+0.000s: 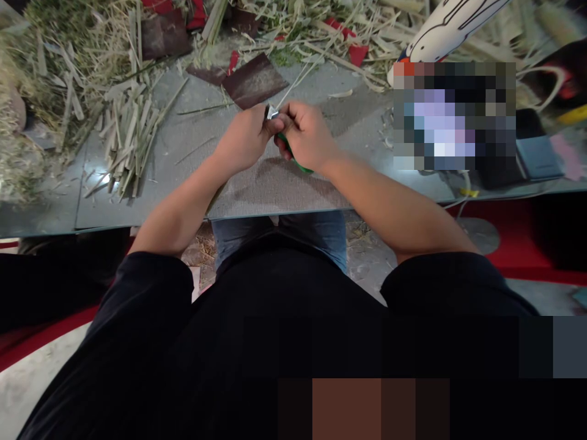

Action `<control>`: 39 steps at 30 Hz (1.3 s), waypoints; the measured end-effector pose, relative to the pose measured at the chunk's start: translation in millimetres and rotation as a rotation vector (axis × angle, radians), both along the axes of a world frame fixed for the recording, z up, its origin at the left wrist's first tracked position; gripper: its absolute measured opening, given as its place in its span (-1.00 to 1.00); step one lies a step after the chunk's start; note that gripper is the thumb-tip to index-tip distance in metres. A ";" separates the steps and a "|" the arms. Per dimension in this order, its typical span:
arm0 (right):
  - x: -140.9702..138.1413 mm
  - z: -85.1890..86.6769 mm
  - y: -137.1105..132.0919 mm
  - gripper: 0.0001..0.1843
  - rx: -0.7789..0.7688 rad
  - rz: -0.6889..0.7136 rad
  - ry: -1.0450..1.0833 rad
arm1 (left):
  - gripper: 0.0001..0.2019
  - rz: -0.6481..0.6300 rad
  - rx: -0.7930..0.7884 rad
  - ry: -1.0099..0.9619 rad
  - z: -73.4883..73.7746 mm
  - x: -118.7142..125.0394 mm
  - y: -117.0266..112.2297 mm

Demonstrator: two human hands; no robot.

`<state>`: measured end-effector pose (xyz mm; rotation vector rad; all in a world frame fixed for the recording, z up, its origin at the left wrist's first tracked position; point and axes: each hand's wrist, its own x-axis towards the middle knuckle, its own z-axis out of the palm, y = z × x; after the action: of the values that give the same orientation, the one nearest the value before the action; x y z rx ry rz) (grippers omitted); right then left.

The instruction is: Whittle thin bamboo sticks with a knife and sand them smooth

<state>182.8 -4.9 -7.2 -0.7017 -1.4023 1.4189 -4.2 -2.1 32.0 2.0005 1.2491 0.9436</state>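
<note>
My left hand [245, 137] and my right hand [305, 137] meet above the table's near edge, both closed. In my right hand is a green-handled tool [300, 164]; most of its handle is covered by my fingers. A small shiny metal piece [274, 112], which looks like its blade, shows between the hands. From there a thin pale plant strip [296, 82] runs up and to the right. My left fingers and thumb pinch at its near end, though the exact grip is partly hidden. Just beyond lies a dark brown flat piece [255, 81].
Split stalk pieces [132, 134] lie heaped on the left of the grey table [183, 195]. Plant shavings [293, 24] and red scraps [358, 54] cover the back. At right are a blurred-out device [440, 122], a white patterned cylinder [447, 30] and a blue box [541, 157].
</note>
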 end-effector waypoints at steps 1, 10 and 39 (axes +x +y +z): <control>0.0 1.4 0.0 -0.61 0.018 -0.046 0.040 | -0.48 0.016 -0.008 0.014 0.2 0.0 0.3; 11.3 19.0 2.9 -0.45 -0.114 0.120 -0.072 | -0.50 -0.054 -0.018 -0.087 3.9 3.2 -8.6; 18.7 17.3 0.9 -0.40 -0.301 0.325 -0.110 | -0.67 -0.178 -0.256 -0.170 4.8 3.8 -7.2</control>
<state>201.5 -3.9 10.1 -0.7760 -1.4497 1.8988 -0.3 -9.3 36.8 1.7589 1.0245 0.8053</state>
